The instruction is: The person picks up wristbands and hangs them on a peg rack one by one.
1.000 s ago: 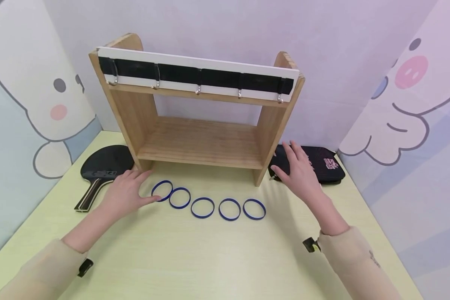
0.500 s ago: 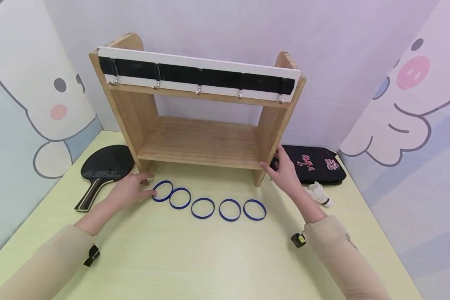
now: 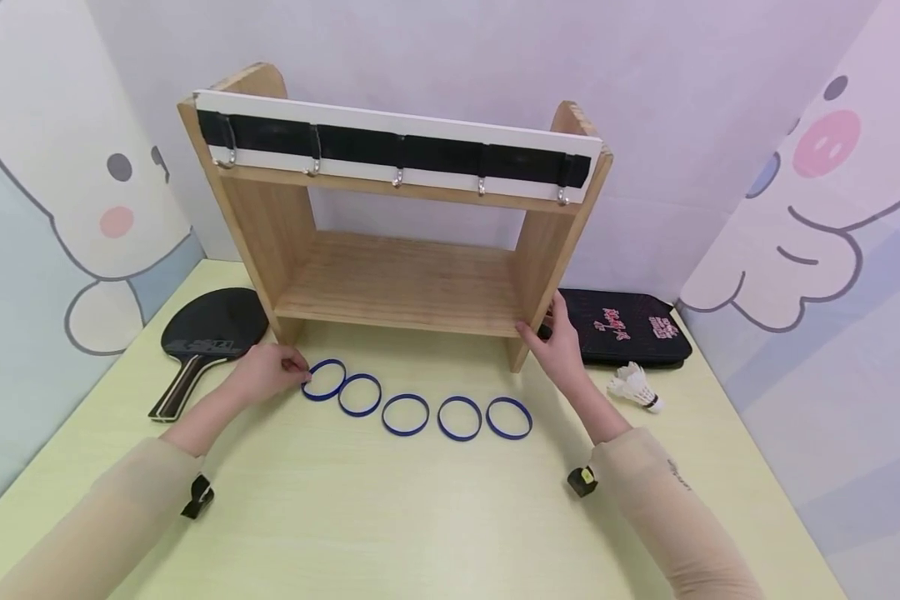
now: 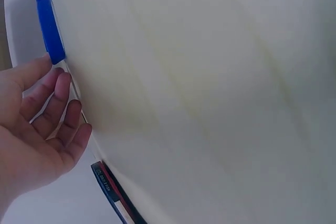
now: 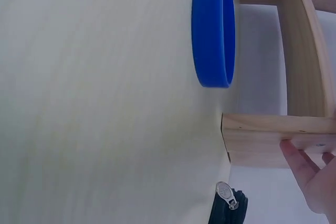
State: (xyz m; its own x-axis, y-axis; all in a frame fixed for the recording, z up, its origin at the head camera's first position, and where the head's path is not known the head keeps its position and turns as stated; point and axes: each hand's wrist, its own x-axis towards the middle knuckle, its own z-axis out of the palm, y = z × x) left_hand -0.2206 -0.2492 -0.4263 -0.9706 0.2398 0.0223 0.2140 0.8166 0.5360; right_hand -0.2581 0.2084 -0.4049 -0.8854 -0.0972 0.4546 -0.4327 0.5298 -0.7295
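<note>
Several blue rings lie in a row on the table before a wooden shelf (image 3: 405, 287). My left hand (image 3: 266, 372) has its fingertips at the near-left rim of the leftmost blue ring (image 3: 335, 393) and pinches its edge. In the left wrist view the thumb tip meets the end of that ring (image 4: 51, 35), with the index fingertip close beneath and the other fingers loosely bent. My right hand (image 3: 562, 354) touches the lower part of the shelf's right side panel. The right wrist view has straight fingers (image 5: 299, 163) against the panel's outer face (image 5: 252, 148).
Small metal hooks line a black strip (image 3: 442, 156) on the shelf's front. A table tennis bat (image 3: 213, 329) lies left of the shelf. To the right are a black zip case (image 3: 622, 329) and a shuttlecock (image 3: 636, 387). Walls close off the back and sides.
My left hand's spread fingers have closed together at the leftmost ring. The right hand has moved left from over the zip case to the shelf's side panel, uncovering the shuttlecock.
</note>
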